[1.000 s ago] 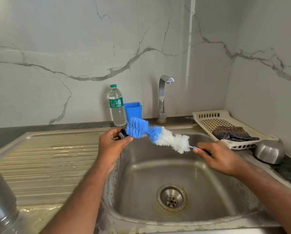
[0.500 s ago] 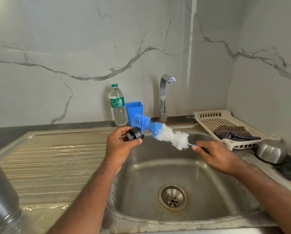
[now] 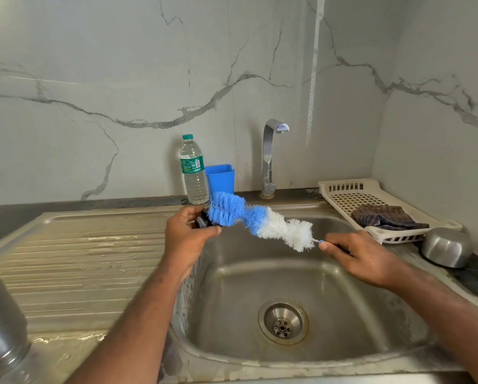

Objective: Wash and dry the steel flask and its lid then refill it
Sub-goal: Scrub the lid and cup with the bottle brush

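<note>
My left hand (image 3: pixel 186 234) grips the small black flask lid (image 3: pixel 203 220) above the sink's left rim. My right hand (image 3: pixel 359 257) holds the handle of a blue and white bottle brush (image 3: pixel 260 221) over the basin. The brush's blue bristle end lies against the lid and hides part of it. The steel flask (image 3: pixel 1 314) stands on the drainboard at the far left edge, only partly in view.
The steel sink (image 3: pixel 273 275) has a drain at its middle and a ribbed drainboard (image 3: pixel 74 261) to the left. A tap (image 3: pixel 269 156), water bottle (image 3: pixel 193 170) and blue cup (image 3: pixel 221 178) stand behind. A white tray (image 3: pixel 343 195) with a cloth (image 3: pixel 384 216) and a steel bowl (image 3: pixel 447 246) sit at right.
The brush's blue end has come back down onto the lid, covering it again after the lid showed uncovered half a second ago. Both hands stay over the sink.
</note>
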Available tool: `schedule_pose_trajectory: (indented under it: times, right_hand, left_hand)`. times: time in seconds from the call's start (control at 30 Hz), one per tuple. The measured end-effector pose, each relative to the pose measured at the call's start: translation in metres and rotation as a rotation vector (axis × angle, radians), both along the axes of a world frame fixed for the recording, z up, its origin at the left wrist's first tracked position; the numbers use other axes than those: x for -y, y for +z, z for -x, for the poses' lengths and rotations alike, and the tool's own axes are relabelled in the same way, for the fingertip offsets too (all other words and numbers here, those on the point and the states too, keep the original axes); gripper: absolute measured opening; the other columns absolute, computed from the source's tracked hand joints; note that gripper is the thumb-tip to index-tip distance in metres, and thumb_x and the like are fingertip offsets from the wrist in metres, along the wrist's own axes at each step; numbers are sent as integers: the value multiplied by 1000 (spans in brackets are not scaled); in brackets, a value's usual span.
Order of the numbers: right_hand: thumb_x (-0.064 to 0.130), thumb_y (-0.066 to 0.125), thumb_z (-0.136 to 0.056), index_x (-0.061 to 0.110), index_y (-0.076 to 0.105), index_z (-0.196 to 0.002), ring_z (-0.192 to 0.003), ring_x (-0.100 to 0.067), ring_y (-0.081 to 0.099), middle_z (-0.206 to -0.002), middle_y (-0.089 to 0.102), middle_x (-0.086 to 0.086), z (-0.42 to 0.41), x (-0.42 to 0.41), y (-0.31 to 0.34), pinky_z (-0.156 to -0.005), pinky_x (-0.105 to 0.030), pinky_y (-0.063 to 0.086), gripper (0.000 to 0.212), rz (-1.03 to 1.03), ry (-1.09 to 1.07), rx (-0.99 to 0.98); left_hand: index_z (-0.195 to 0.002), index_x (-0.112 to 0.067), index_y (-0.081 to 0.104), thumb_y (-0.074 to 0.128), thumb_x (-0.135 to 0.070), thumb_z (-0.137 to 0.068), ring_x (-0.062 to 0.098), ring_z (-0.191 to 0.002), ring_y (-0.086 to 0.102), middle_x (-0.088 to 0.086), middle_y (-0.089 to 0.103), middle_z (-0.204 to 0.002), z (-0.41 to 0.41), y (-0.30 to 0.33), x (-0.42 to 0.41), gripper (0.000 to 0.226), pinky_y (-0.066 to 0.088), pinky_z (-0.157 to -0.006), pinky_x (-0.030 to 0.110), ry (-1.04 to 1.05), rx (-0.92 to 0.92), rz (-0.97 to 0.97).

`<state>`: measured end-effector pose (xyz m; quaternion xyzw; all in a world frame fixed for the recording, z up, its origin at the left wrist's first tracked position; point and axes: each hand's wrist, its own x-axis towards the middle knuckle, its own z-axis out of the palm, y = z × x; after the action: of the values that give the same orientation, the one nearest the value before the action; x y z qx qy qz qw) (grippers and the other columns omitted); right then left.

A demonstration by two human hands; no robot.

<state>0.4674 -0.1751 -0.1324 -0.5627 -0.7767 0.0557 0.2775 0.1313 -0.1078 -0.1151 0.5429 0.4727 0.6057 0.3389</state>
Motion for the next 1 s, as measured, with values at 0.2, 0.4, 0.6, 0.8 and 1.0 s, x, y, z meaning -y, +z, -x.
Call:
schedule_pose_trajectory:
  times: [0.2, 0.4, 0.6, 0.8, 1.0]
  right_hand:
    - [45, 45, -102, 19, 39, -65, -53, -10, 38, -56, 43, 2, 10, -9, -2, -56, -37, 36, 46, -25, -71, -35]
    - [47, 46, -102, 16, 39, -65, -54, -7, 37, -55, 38, 9, 2, -7, -6, -57, -34, 33, 48, 48, -43, -61]
    - [40, 50, -103, 17, 38, -67, -53, -8, 34, -54, 36, 9, 17, -3, -2, -52, -28, 26, 45, -22, 12, -51]
    - [42, 51, -102, 23, 36, -67, -54, -8, 35, -56, 38, 9, 16, -3, -2, -53, -28, 29, 43, -71, -3, -52]
    - [50, 47, -100, 22, 38, -67, -53, -10, 37, -56, 41, 5, 14, -5, -3, -53, -33, 32, 44, -82, 5, -33]
  left_hand:
    - [-111, -11, 66, 82, 10, -73, 21, -100, 73, 8, 73, -108, -18, 2, 6, 47, 60, -87, 35, -168, 150, 53]
    - [-117, 2, 59, 64, -10, -93, 36, -101, 73, 28, 64, -121, -7, 14, 7, 27, 62, -83, 39, -389, 866, 159]
    - [-118, 3, 58, 66, -25, -97, 36, -96, 73, 30, 65, -116, -6, 13, 10, 37, 64, -72, 37, -312, 819, 317]
    - [-117, 6, 57, 64, -21, -98, 41, -99, 73, 33, 63, -122, -10, 16, 10, 34, 63, -68, 30, -318, 848, 339]
    - [-124, 5, 55, 62, -26, -99, 38, -88, 76, 32, 67, -114, -11, 15, 13, 40, 63, -65, 28, -371, 728, 399]
